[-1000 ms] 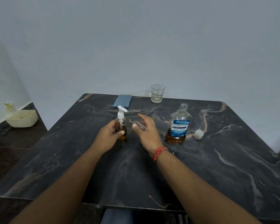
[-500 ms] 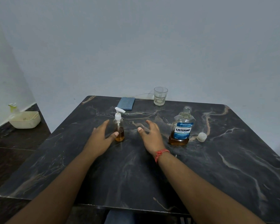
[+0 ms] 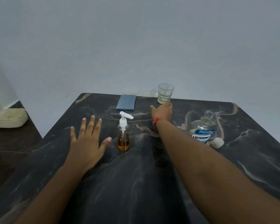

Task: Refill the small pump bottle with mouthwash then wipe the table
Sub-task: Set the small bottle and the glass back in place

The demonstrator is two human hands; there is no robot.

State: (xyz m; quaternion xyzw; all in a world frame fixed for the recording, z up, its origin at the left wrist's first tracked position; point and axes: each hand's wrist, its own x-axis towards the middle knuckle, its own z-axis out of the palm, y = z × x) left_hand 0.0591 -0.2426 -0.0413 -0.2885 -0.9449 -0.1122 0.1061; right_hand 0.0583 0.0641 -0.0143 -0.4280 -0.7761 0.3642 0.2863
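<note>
Standing upright on the dark marble table [image 3: 136, 183], small pump bottle [image 3: 123, 136] holding amber mouthwash, left hand [image 3: 87, 143] lying beside it, fingers spread flat, gripping nothing, right hand [image 3: 162, 111] reaching just short of the glass tumbler [image 3: 165, 93], its grip impossible to tell, uncapped Listerine bottle [image 3: 203, 128] sitting at right.

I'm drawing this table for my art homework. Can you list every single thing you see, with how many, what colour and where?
table: one, black marble with pale veins, fills the lower view
pump bottle: one, clear with white pump and amber liquid, table middle
mouthwash bottle: one, clear with blue label, uncapped, right side
cap: one, white, beside the mouthwash bottle
cloth: one, blue, folded, far edge
glass: one, clear, far edge, right of the cloth
basin: one, cream, on the floor at left
left hand: one, fingers spread, left of the pump bottle
right hand: one, red thread at wrist, reaching near the glass
</note>
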